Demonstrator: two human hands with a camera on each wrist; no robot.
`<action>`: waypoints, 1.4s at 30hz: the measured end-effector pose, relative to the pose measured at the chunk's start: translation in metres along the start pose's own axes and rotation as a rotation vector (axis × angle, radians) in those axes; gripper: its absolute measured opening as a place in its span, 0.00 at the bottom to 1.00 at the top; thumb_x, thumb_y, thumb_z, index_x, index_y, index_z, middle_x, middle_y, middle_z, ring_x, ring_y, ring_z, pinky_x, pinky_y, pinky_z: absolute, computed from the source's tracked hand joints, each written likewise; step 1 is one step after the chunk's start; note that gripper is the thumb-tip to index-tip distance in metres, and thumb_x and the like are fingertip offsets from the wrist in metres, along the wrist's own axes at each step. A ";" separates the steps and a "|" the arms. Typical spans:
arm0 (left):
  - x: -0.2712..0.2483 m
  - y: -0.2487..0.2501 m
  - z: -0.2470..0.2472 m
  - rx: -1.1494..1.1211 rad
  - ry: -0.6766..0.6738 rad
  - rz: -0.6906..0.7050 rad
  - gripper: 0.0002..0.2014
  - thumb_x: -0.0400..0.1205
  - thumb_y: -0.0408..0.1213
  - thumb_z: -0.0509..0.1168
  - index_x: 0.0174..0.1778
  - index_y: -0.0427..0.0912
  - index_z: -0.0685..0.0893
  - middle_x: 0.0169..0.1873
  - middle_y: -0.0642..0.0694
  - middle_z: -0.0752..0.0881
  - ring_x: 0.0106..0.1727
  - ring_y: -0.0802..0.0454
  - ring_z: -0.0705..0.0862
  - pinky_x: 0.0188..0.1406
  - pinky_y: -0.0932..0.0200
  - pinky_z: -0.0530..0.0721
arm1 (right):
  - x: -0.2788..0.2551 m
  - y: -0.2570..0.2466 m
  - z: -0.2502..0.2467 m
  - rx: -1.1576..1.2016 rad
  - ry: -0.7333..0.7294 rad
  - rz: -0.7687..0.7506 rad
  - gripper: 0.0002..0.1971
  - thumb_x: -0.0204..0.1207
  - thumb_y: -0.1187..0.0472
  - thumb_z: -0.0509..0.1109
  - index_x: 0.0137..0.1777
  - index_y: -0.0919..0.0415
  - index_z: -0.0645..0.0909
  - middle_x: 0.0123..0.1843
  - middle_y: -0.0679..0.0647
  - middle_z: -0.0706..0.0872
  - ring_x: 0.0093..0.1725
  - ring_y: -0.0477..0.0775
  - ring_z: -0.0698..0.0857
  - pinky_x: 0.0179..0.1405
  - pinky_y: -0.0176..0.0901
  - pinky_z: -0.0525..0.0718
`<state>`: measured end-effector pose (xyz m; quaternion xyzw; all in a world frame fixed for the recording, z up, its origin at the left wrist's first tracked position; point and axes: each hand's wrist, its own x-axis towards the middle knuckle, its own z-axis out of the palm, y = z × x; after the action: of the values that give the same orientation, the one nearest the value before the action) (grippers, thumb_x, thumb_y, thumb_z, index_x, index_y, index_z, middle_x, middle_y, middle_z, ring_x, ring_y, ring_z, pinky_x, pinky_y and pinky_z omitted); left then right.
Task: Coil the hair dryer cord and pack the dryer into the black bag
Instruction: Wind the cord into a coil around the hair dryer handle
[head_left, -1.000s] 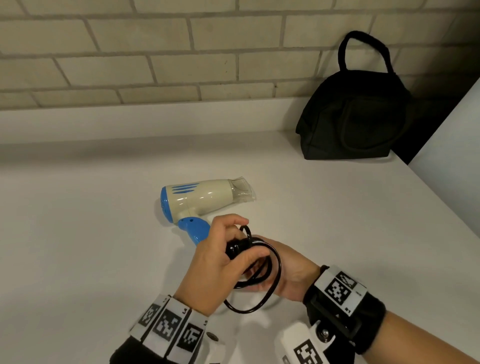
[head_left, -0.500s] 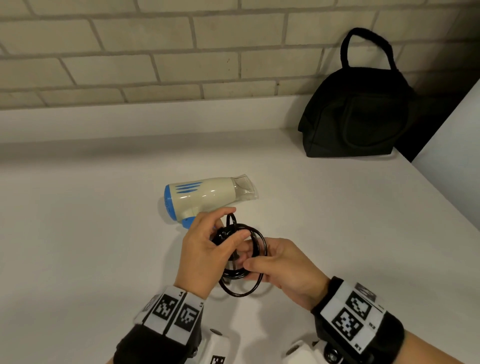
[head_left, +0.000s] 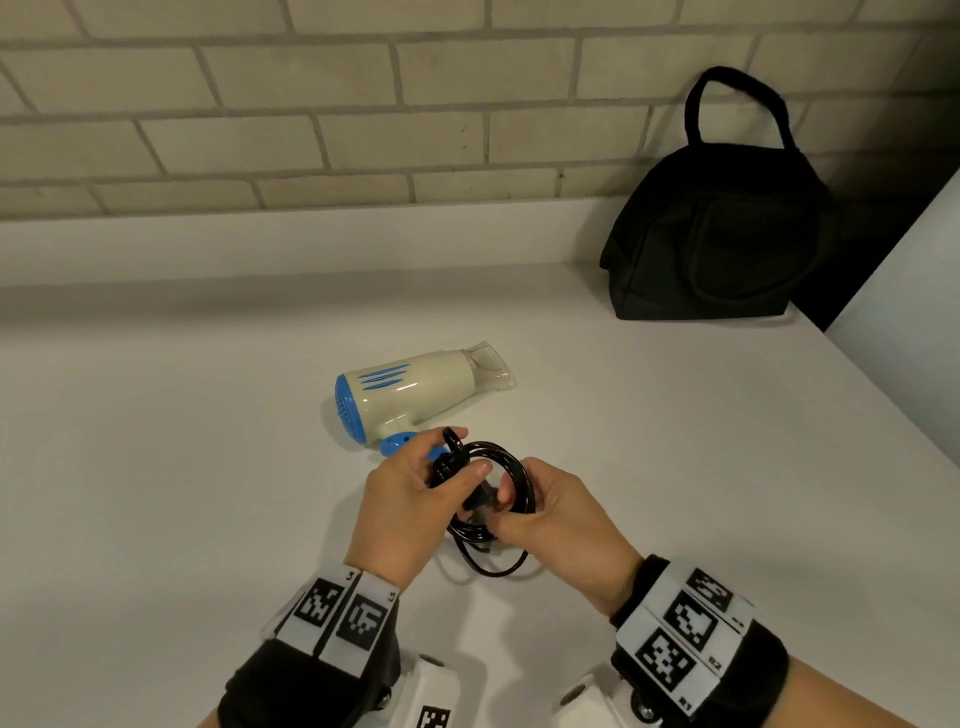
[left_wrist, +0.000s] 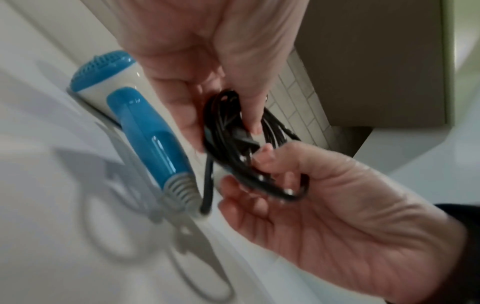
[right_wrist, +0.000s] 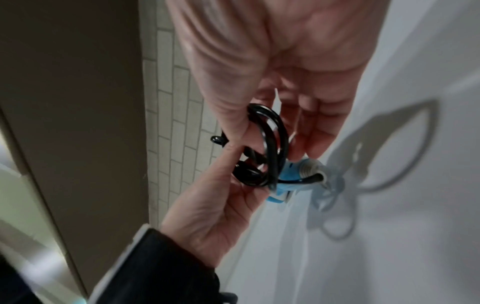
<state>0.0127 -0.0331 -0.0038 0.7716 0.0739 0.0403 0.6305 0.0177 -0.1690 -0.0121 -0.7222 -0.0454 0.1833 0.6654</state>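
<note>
A cream and blue hair dryer (head_left: 415, 389) lies on its side on the white counter (head_left: 156, 467), nozzle pointing right. Its blue handle (left_wrist: 148, 133) points toward me. The black cord (head_left: 498, 499) is gathered into several loops just in front of the handle. My left hand (head_left: 410, 499) pinches the left side of the coil (left_wrist: 223, 123) between thumb and fingers. My right hand (head_left: 550, 519) grips the right side of the coil (right_wrist: 265, 148) with thumb and curled fingers. A black bag (head_left: 722, 228) with one loop handle stands at the back right against the wall; I see no opening in it.
A brick wall (head_left: 311, 104) with a white ledge runs along the back of the counter. A white panel (head_left: 909, 322) rises at the right, just past the bag. Bare counter surface lies between the dryer and the bag.
The large loose loop has been drawn into a smaller, tighter coil. Both hands have moved closer to the dryer's handle, and the right hand has come over onto the coil's right side.
</note>
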 end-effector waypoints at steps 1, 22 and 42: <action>0.000 0.002 0.002 -0.023 0.026 -0.002 0.12 0.72 0.33 0.71 0.45 0.55 0.81 0.32 0.49 0.89 0.27 0.63 0.86 0.26 0.74 0.81 | 0.001 0.000 0.001 -0.019 -0.006 0.001 0.12 0.67 0.74 0.68 0.33 0.56 0.72 0.33 0.51 0.79 0.35 0.49 0.79 0.39 0.40 0.80; 0.002 0.007 -0.007 -0.174 -0.259 -0.264 0.16 0.63 0.52 0.69 0.35 0.43 0.83 0.23 0.47 0.82 0.23 0.57 0.78 0.34 0.62 0.81 | 0.004 0.007 -0.003 -0.166 -0.001 -0.135 0.19 0.69 0.63 0.73 0.54 0.50 0.68 0.40 0.63 0.88 0.40 0.57 0.87 0.44 0.47 0.85; 0.001 0.010 0.009 -0.016 -0.082 0.089 0.06 0.78 0.43 0.63 0.47 0.59 0.76 0.17 0.59 0.80 0.18 0.67 0.75 0.23 0.75 0.74 | 0.000 -0.011 -0.015 -1.066 0.219 -0.948 0.13 0.61 0.70 0.65 0.44 0.54 0.78 0.37 0.50 0.86 0.41 0.54 0.76 0.34 0.44 0.80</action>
<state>0.0154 -0.0431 0.0038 0.7700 0.0130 0.0372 0.6368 0.0241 -0.1815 -0.0005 -0.8656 -0.3700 -0.2456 0.2314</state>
